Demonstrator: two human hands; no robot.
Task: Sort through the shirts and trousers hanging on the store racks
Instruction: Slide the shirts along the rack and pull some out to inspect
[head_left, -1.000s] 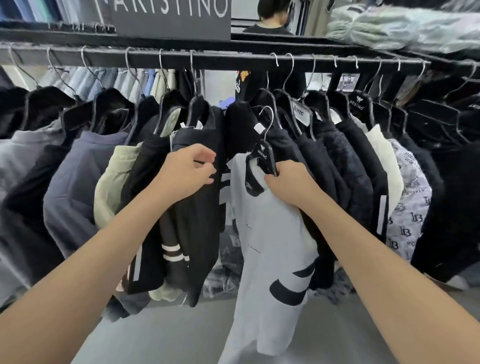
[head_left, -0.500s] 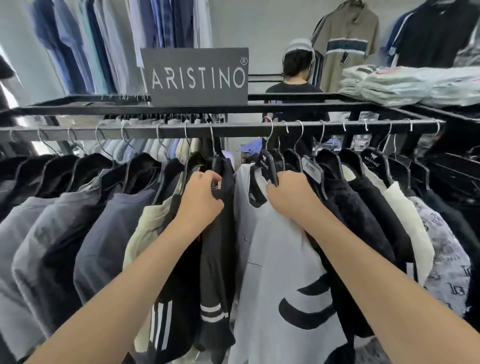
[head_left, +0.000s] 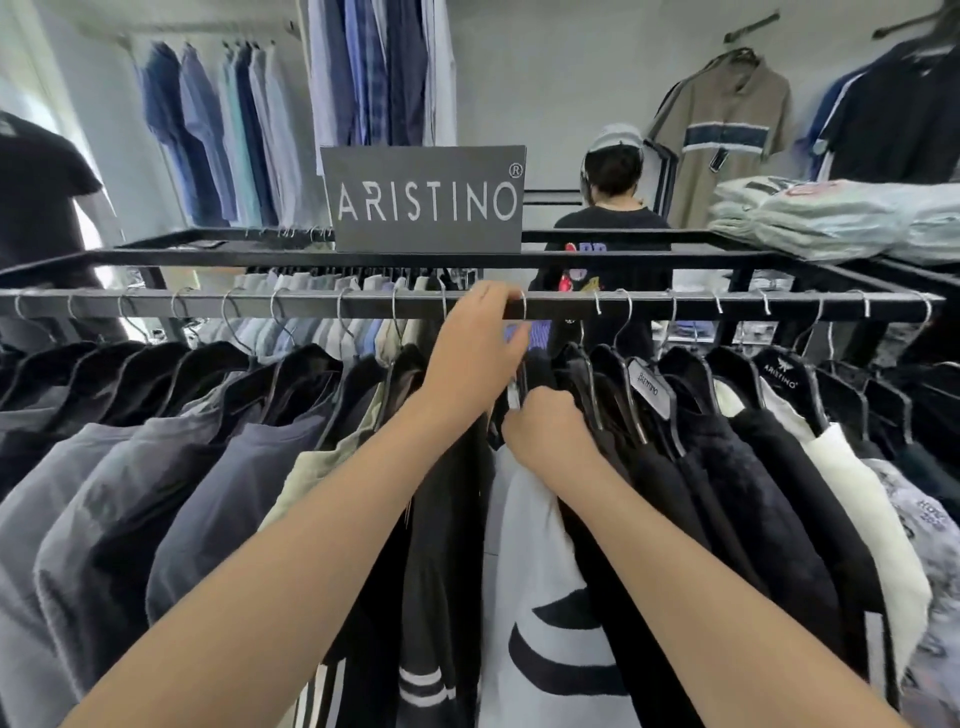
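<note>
Head view. Fingers (head_left: 493, 299) of the left hand (head_left: 475, 358) lie close together, bent at the tips over the black rail (head_left: 260, 304) beside 1 wire hanger hook (head_left: 522, 307); whether they pinch the hook cannot be told. Fingers (head_left: 540, 402) of the right hand (head_left: 550, 434) are curled tight, clamped on the top of a white shirt (head_left: 535, 571) with black bands, which hangs below the rail, just under the left hand. The 2 forearms reach in from the lower edge. Left of the white shirt, touching it, hangs a black jacket (head_left: 441, 571) with white stripes, then a pale green garment (head_left: 322, 478) and grey shirts (head_left: 78, 519). Right of it hang dark garments (head_left: 727, 493) and a cream garment (head_left: 857, 493) on black hangers. On the rack's upper frame stands a grey sign (head_left: 426, 200) reading ARISTINO, with folded pale shirts (head_left: 831, 218) stacked at upper right. Beyond the rack stands a person in a black shirt (head_left: 613, 223), and blue shirts (head_left: 234, 130) hang along the wall.
</note>
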